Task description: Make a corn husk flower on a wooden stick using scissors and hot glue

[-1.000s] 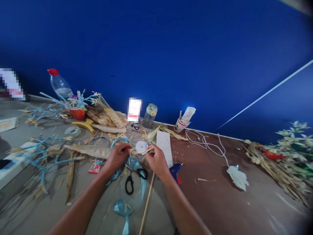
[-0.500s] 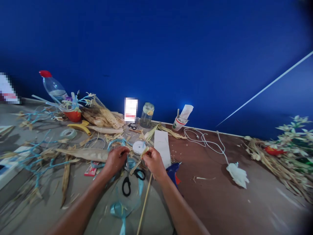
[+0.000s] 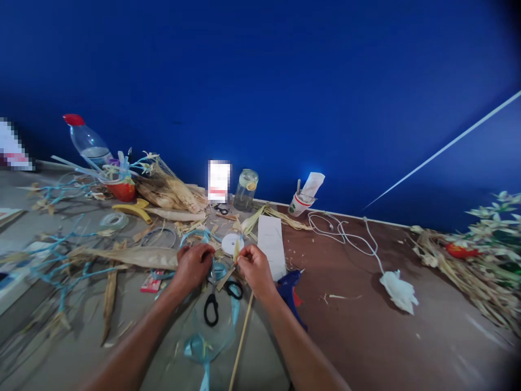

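Compared with the frame a second ago, the pale strip [image 3: 236, 248] has swung from pointing leftward to standing nearly upright, and the right hand [image 3: 255, 266] has turned with it. The strip is at the centre of the frame, pinched in that hand's fingertips just in front of the white spool [image 3: 228, 244]. The left hand [image 3: 197, 263] is opposite, fingers curled; I cannot tell whether it grips anything.

The strip looks like dry husk: probably very light, thin and bendable, likely to crease or split along its fibres. A gentle pinch near its lower end should suit it, leaving the tip free.

A browner strip [image 3: 225, 279] slants below the right fingertips; whether it is held too is unclear. The scissors [image 3: 211, 309] lie at lower centre, blades running up between the hands, so they crowd the space there. Blue ribbon [image 3: 195, 347] loops near the bottom edge and could snag, and a thin stick [image 3: 241, 339] runs beneath the right wrist. The blue glue gun [image 3: 288, 282] sits close to the right forearm, below the white paper [image 3: 270, 241]. A long husk [image 3: 138, 257] lies left of the left hand on the table [image 3: 345, 347].
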A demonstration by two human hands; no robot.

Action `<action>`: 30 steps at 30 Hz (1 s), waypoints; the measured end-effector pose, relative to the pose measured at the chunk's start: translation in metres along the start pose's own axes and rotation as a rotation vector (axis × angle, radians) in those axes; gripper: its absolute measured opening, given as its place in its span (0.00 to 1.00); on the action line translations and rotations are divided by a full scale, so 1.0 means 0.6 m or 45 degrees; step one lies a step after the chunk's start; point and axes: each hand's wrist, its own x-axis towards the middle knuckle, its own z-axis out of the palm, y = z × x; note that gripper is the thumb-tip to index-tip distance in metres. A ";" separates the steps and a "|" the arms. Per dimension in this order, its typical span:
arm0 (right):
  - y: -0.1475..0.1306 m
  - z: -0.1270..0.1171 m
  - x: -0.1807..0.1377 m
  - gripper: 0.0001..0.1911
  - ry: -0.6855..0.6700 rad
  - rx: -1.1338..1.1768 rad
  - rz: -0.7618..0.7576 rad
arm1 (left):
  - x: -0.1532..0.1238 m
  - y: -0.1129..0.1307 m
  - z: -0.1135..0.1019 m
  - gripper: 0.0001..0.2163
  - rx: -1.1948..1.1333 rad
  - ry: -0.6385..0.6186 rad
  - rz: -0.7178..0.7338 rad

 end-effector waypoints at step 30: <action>0.003 -0.002 0.001 0.05 0.056 -0.017 -0.026 | -0.010 0.007 -0.044 0.12 0.402 -0.338 0.134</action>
